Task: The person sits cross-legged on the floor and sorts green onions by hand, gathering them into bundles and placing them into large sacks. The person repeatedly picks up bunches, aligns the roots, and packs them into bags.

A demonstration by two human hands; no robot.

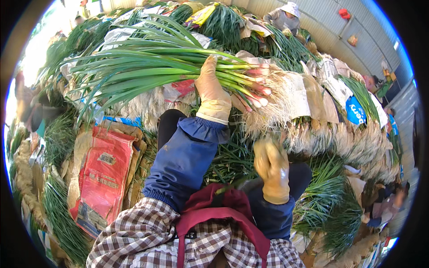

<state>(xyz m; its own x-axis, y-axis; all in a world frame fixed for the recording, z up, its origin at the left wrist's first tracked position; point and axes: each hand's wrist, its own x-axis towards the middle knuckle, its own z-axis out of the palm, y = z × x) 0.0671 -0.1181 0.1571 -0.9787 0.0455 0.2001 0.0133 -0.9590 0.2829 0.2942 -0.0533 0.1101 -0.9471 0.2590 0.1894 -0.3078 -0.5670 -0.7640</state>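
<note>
My left hand [211, 87], in a yellowish glove, grips a bunch of green onions [147, 62] around its pale stalks. The leaves fan out to the left, while the pinkish-white bulbs and stringy roots [273, 95] point right. Below those roots is my right hand [272, 167], gloved too and blurred. Its fingers look curled, but the blur hides whether anything is between them. Loose green leaves [231, 164] lie in the low space between my knees.
Long piles of onions with roots [335, 137] outward run across in front, partly covered by sacks [295, 92]. A red printed sack [104, 174] lies at left. More onions [321, 201] are heaped at right. Other people sit at the far pile [283, 18] and right [385, 207].
</note>
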